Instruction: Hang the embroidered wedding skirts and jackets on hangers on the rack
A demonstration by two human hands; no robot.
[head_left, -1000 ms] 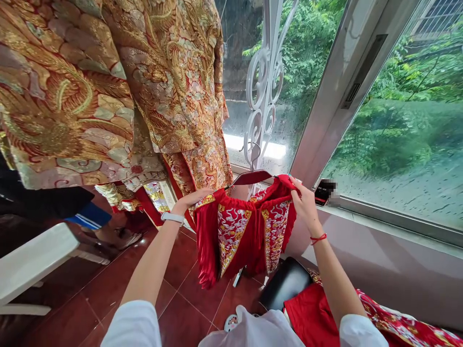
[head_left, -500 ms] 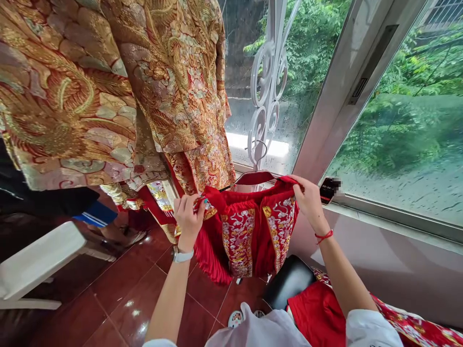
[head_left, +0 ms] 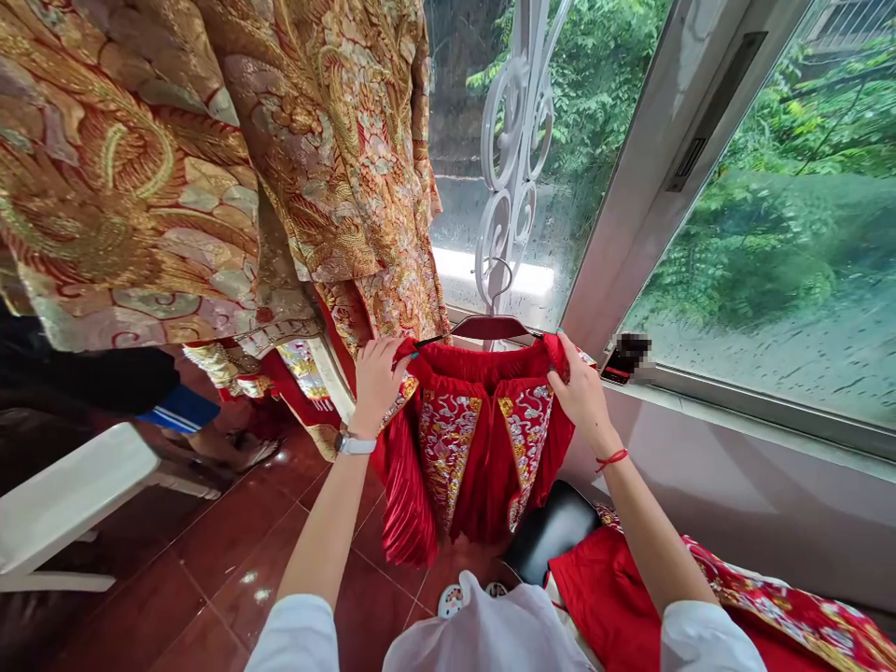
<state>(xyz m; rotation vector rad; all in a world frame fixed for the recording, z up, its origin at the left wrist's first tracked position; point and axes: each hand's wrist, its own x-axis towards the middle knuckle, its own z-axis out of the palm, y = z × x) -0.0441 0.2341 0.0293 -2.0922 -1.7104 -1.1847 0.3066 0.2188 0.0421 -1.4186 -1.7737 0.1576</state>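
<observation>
A red pleated skirt (head_left: 483, 448) with gold and silver embroidered panels hangs in front of me, its gathered waist spread wide. Inside the waist is a dark hanger (head_left: 494, 327), whose wire hook rises before the window scrollwork. My left hand (head_left: 379, 381) grips the waistband at its left end, near the hanger's tip. At the opposite end, my right hand (head_left: 581, 387) has the waistband between thumb and fingers. Both hands are closed on the cloth, and the fingertips are partly hidden behind it.
Heavy gold embroidered garments (head_left: 336, 177) hang at the left. A white stool (head_left: 77, 495) stands at lower left, near a person's leg (head_left: 217, 448). On the right, a phone (head_left: 620, 362) rests on the windowsill. Below lie a black seat (head_left: 556, 527) and more red embroidered clothing (head_left: 616, 597).
The waistband is now more level and opened toward me. My left hand has moved slightly right and up, my right hand slightly left. The skirt's lower folds have swung and spread.
</observation>
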